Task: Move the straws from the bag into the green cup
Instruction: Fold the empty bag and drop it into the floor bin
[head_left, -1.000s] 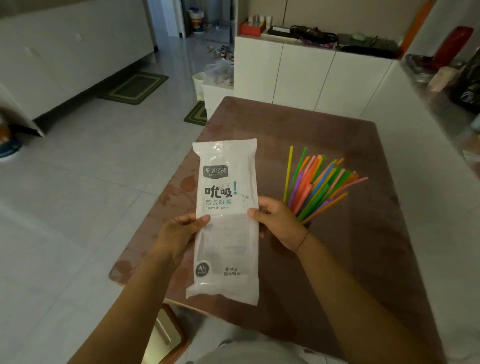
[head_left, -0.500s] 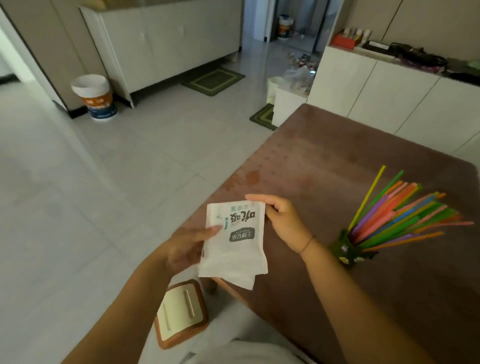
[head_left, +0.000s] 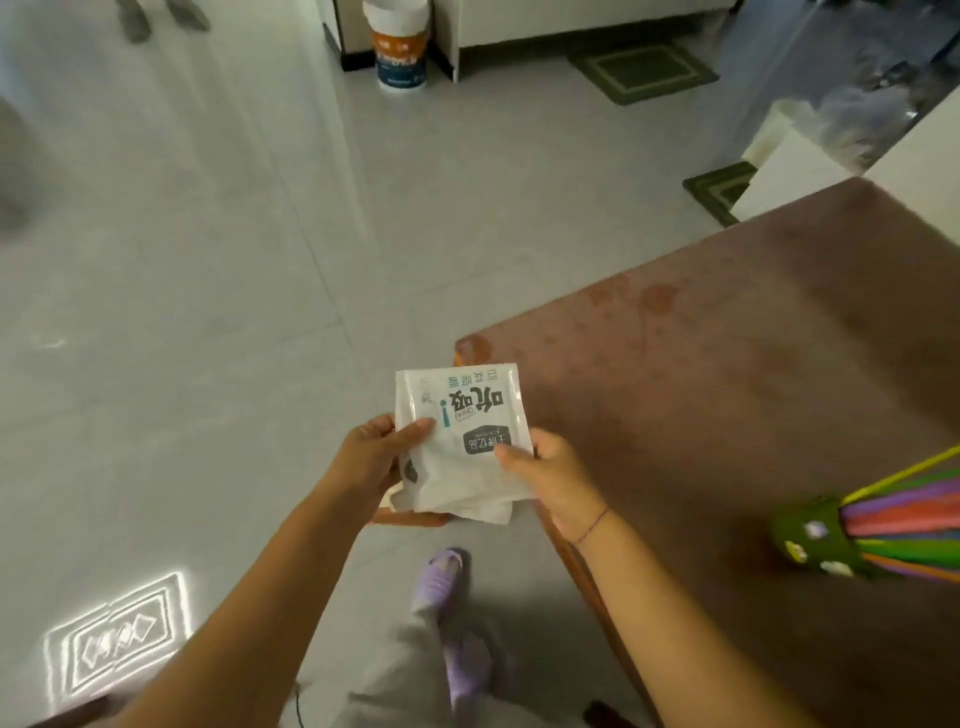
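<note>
At the far left a bright patterned patch of light (head_left: 117, 644) lies on the grey tiled floor (head_left: 208, 312). Farther off, a white-and-orange bucket (head_left: 401, 44) stands against a cabinet. The left hand (head_left: 371, 457) grips the left side of the bag (head_left: 465, 441) — thumb laid across the front, fingers curled behind it. The bag is white plastic, folded over so that it looks short and thick, with its print upside down to the wearer. It is held in the air at the nearest corner of the surface (head_left: 727, 364), partly above the floor and partly above that corner. Below it, a foot in a purple slipper (head_left: 441, 577) stands on the floor. The right hand (head_left: 550, 478) pinches the bag's lower right side with the thumb on the front, and a thin cord circles its wrist. A green mat (head_left: 644, 73) lies far off on the floor. On the brown surface, well apart from both hands, stands the green cup (head_left: 815, 535) with the coloured straws (head_left: 909, 512) in it — they fan out and are cut off by the picture's right side.
</note>
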